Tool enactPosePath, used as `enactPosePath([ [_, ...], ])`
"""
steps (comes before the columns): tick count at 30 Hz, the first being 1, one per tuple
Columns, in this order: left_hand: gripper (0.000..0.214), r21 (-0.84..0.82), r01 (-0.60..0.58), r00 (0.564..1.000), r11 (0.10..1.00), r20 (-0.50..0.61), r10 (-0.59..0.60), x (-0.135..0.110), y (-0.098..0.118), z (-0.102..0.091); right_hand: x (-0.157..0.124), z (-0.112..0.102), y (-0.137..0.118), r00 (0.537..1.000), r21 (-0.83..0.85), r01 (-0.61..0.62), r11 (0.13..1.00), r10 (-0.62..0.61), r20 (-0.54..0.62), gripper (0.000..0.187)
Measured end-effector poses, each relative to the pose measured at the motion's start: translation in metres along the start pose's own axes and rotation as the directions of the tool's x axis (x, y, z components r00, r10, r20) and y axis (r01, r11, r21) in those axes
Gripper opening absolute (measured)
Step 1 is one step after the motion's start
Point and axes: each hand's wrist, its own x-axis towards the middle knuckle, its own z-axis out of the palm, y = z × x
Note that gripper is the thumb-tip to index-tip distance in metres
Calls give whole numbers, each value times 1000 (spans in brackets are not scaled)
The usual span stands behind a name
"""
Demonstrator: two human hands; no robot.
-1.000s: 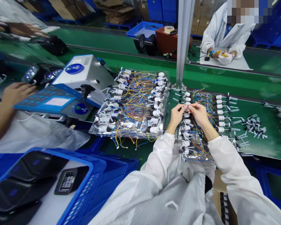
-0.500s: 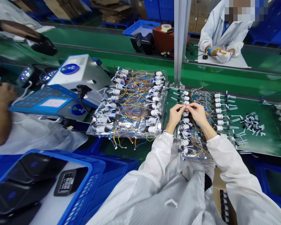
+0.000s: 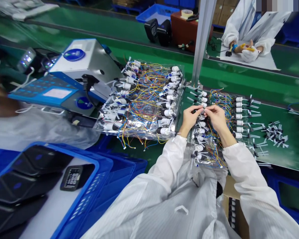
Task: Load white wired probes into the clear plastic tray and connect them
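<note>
My left hand (image 3: 190, 119) and my right hand (image 3: 218, 119) meet over the left row of a wired tray, both closed with fingertips pinched together. What they hold between the fingertips is too small and covered to make out. Around them lie white-and-black cylindrical parts (image 3: 239, 122) that look like small motors or pumps, with thin white tubes on their ends. Tangled yellow, red and blue wires (image 3: 219, 99) run between the two rows. Left of my hands, a second clear plastic tray (image 3: 149, 133) holds more such parts and wires.
A pile of black-and-white tube pieces (image 3: 276, 134) lies right. A metal post (image 3: 200, 43) rises behind the trays. A grey-and-blue machine (image 3: 89, 63) stands left. Below it, a blue crate (image 3: 89, 186) holds black devices. Across the bench a co-worker's hands (image 3: 249, 51) work; another person's arm (image 3: 2, 99) is left.
The view has tilted and shifted, so the bench appears moved. My hands stay pinched over the same row. The arm and dark object at upper left are gone from view.
</note>
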Motion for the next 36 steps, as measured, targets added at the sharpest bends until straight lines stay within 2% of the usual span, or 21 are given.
enactPosePath([
  [11,9,28,-79,995,996,61,77,0,-1,-5,1,-3,-2,999,-24,1,1000,0,52,18],
  [16,11,26,-68,995,997,80,66,-1,-1,-4,0,-2,-3,997,-41,-20,999,23,71,19],
  [21,28,-55,34,999,998,-5,-34,2,1,2,7,-3,-1,997,-26,-68,997,69,31,24],
  [23,35,-105,47,996,993,-77,-55,4,1,3,11,-5,-5,1000,-151,-1,989,1,-4,24],
  [25,39,-124,50,987,991,-144,-68,7,-2,2,14,-7,-10,992,-380,125,916,-127,19,20],
  [27,41,-125,81,973,989,-205,-105,9,-8,0,14,-9,-14,966,-575,260,776,-218,142,16],
  [30,30,-128,161,908,979,-370,-198,13,-17,0,11,-11,-15,917,-716,398,574,-217,335,14],
  [32,23,-167,213,850,963,-455,-267,16,-20,2,9,-12,-13,905,-774,424,471,-183,384,22],
  [33,30,-206,233,836,950,-457,-304,17,-21,4,8,-12,-13,904,-796,426,430,-167,394,26],
  [36,56,-350,250,856,903,-355,-375,24,-18,9,11,-10,-15,894,-826,447,342,-135,428,32],
])
